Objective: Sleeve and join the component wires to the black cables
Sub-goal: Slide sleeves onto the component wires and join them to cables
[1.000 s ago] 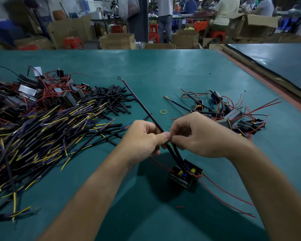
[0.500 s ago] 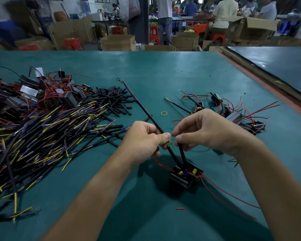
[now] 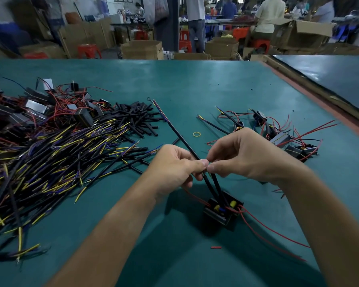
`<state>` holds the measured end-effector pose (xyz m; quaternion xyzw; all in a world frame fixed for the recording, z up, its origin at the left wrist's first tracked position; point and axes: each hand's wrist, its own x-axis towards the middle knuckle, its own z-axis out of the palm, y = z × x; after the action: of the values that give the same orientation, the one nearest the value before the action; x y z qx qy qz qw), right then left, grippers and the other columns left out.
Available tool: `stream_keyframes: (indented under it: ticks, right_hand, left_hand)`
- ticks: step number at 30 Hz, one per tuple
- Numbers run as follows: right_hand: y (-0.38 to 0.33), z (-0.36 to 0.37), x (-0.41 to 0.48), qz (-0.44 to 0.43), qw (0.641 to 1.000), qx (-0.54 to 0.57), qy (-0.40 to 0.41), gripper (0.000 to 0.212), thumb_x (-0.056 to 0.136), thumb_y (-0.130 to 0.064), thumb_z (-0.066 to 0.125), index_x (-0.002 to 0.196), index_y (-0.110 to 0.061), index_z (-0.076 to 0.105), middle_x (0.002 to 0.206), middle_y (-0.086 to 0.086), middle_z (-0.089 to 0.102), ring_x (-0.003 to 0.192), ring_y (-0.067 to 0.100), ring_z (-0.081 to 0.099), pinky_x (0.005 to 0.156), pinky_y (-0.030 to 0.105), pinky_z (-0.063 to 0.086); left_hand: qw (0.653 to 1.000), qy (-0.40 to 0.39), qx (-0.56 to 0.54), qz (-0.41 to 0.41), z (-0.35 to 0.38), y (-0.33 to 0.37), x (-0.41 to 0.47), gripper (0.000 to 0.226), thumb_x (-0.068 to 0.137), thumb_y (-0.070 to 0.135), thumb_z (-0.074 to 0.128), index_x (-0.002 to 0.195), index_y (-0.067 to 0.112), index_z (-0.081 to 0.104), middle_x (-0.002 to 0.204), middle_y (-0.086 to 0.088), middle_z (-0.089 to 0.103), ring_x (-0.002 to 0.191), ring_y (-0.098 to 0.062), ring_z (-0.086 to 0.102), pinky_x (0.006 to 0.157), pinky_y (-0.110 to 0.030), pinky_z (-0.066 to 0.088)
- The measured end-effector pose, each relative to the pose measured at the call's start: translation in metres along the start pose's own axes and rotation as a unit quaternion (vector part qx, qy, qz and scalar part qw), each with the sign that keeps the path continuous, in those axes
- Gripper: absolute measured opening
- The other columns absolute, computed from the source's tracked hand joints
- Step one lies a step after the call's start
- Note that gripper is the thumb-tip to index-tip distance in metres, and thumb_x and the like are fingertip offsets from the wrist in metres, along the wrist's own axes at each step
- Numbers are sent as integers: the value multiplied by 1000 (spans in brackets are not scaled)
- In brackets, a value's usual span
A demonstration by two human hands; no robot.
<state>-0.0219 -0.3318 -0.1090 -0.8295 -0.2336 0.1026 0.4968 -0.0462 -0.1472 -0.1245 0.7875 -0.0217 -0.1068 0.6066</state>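
Above desk (image 3: 195, 83): left hand (image 3: 174, 166) and right hand (image 3: 245, 156) pinch wire ends on black cable (image 3: 174, 131). Risk: joint slips apart, dangling component (image 3: 223, 212) tugging downward.

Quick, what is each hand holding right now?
Left hand: closed, pinching the long black cable near its lower end.
Right hand: closed, pinching something thin at the same spot; too small to tell what.

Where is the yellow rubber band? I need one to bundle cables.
In the head view the yellow rubber band lies flat on the green table, just beyond the right hand, between the loose black sleeve pile and the finished components.
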Motion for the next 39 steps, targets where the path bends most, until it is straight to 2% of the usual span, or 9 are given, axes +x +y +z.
stream_keyframes:
  ticks: [5,11,19,22,25,29,32,39]
  right_hand:
    - [-2,-3,-3,11,1000,-9,-25,7,80,-13,79,76,-8,76,61,7,68,56,14,60,57,24,52]
    - [-4,-1,-4,34,998,-7,-53,18,90,-8,68,72,-11,71,58,0,65,54,11,61,56,19,51]
    - [-1,-2,-4,52,997,51,-39,8,83,-2,74,79,-4,67,62,7,66,56,13,60,59,26,58]
    - [-1,-4,-4,31,999,11,-31,6,82,-2,75,79,-1,71,61,7,68,56,14,62,60,28,59]
    - [-2,-6,-5,17,999,-18,-27,5,82,-5,76,77,-4,77,63,7,71,57,13,65,60,24,58]
    - [-4,-10,-6,22,999,-22,-41,7,83,-2,75,81,-7,80,68,9,74,62,16,69,63,25,58]
    - [-6,-12,-8,22,998,-35,-51,10,81,-2,76,81,-11,80,67,7,74,60,14,68,60,20,53]
    - [-8,-12,-9,39,996,-54,-54,10,81,-4,74,77,-12,80,63,6,71,58,14,67,59,20,52]
  left_hand:
    - [999,-44,-23,-10,-2,2,-2,25,87,16,71,64,7,67,57,-5,64,41,-10,47,40,-15,39]
    - [996,-73,-39,-20,-4,2,-2,26,88,15,69,61,12,69,58,-3,65,42,-10,48,41,-15,41]
    - [996,-76,-43,-8,-2,0,-3,22,88,12,68,67,10,69,57,-1,65,42,-7,48,41,-15,42]
    - [997,-72,-36,-17,-1,-1,-2,19,88,13,69,71,6,69,58,-1,66,44,-9,47,43,-17,42]
    - [997,-69,-34,-19,1,-1,-2,18,89,14,69,75,3,69,60,-1,66,44,-10,47,43,-17,42]
    - [997,-70,-35,-18,1,-1,-2,20,89,14,69,71,5,68,59,-1,67,41,-9,47,42,-17,41]
    - [996,-77,-39,-15,2,-1,-3,20,89,13,69,70,6,68,60,-2,67,42,-9,47,43,-18,42]
    - [996,-86,-28,3,6,-2,-3,19,88,11,69,71,2,68,60,-3,67,43,-9,47,45,-18,43]
